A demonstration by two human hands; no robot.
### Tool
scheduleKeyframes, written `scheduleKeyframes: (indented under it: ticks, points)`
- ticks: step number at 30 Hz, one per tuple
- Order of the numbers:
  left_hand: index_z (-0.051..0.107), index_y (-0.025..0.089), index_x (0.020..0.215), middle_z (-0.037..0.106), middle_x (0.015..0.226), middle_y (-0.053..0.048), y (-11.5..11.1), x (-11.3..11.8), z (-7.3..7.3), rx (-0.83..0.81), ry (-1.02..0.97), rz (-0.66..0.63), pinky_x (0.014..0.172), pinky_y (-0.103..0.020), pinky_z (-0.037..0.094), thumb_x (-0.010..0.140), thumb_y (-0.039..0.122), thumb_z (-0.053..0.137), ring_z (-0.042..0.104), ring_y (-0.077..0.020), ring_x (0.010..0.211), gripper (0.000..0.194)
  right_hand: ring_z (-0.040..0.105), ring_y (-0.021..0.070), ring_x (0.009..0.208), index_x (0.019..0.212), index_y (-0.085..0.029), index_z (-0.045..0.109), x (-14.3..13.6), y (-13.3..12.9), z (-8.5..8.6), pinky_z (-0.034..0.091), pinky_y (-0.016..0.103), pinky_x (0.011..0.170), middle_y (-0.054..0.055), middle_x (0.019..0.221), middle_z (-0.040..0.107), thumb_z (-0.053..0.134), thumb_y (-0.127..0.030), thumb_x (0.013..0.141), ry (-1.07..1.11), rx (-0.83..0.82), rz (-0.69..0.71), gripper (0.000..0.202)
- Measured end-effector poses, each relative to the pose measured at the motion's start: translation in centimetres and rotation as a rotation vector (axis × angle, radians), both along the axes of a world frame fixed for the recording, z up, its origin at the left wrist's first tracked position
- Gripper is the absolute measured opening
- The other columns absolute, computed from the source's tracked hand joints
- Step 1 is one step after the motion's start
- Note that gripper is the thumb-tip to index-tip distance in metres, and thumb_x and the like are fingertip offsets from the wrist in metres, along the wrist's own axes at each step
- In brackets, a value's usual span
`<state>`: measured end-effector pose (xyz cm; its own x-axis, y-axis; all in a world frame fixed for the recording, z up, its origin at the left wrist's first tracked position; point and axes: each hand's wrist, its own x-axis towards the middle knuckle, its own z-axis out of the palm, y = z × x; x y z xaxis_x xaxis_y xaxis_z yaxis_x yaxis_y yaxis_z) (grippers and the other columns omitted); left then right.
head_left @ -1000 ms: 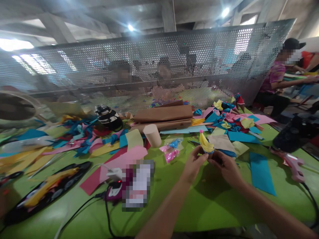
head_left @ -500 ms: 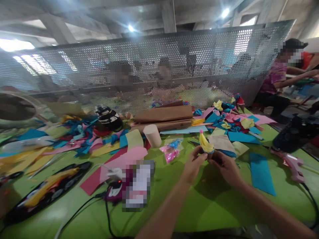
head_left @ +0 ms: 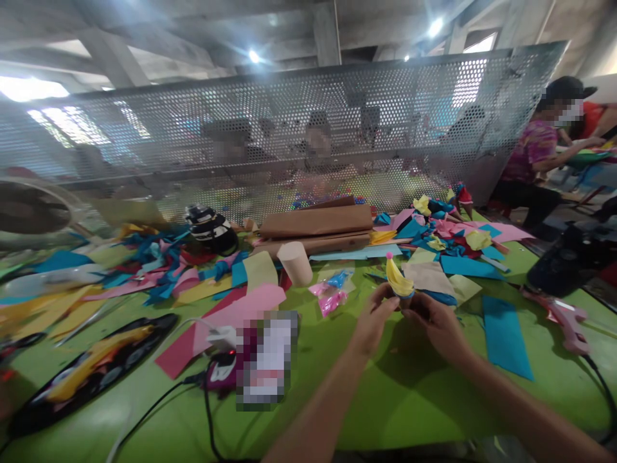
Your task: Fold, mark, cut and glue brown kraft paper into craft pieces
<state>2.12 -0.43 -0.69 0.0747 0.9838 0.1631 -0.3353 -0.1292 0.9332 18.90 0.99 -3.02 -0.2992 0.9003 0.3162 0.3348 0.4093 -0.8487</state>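
Note:
A small yellow paper cone (head_left: 397,280) with a pink ball on its tip and a blue band at its base is held upright over the green table (head_left: 414,399). My left hand (head_left: 372,321) pinches its base from the left. My right hand (head_left: 436,321) grips the base from the right, fingers curled under it. Both hands hover just above the table, in front of a beige paper sheet (head_left: 429,276).
Coloured paper scraps (head_left: 154,270) cover the table's far half, with brown paper rolls (head_left: 315,222), a beige tube (head_left: 295,262), a pink bag of small bits (head_left: 330,297), a blue sheet (head_left: 504,334) and a pink glue gun (head_left: 563,318). A perforated metal screen (head_left: 289,128) stands behind; other people sit beyond.

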Motion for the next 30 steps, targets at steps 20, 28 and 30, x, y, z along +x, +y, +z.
scheduleKeyframes:
  ticks: [20,28,30]
  points:
    - [0.070,0.015,0.095,0.067,0.088,-0.004,0.5,0.5,-0.7,-0.078,-0.054,-0.003,0.082,-0.030,0.049,0.071,0.040,0.082,0.061,-0.0167,0.083,0.037,0.067,0.0218,0.078,0.101,-0.022,0.069,0.8,0.7,-1.4,0.052,0.028,0.072,0.004,0.085,0.073,0.065,-0.044,0.090,-0.032,0.004,-0.025,0.025]
    - [0.072,0.016,0.100,0.070,0.093,-0.005,0.4,0.4,-0.6,-0.068,-0.028,-0.015,0.081,-0.030,0.050,0.073,0.043,0.082,0.063,-0.0162,0.082,0.040,0.068,0.0229,0.078,0.097,-0.021,0.068,0.2,0.4,-0.6,0.053,0.030,0.071,0.006,0.085,0.074,0.064,-0.041,0.091,-0.025,0.020,-0.043,0.022]
    - [0.072,0.017,0.101,0.071,0.094,-0.005,0.4,0.4,-0.5,-0.063,-0.022,-0.010,0.081,-0.030,0.050,0.073,0.043,0.082,0.063,-0.0168,0.084,0.040,0.068,0.0226,0.078,0.098,-0.021,0.068,0.1,0.4,-0.6,0.053,0.030,0.071,0.006,0.085,0.073,0.063,-0.040,0.092,-0.008,0.009,-0.028,0.021]
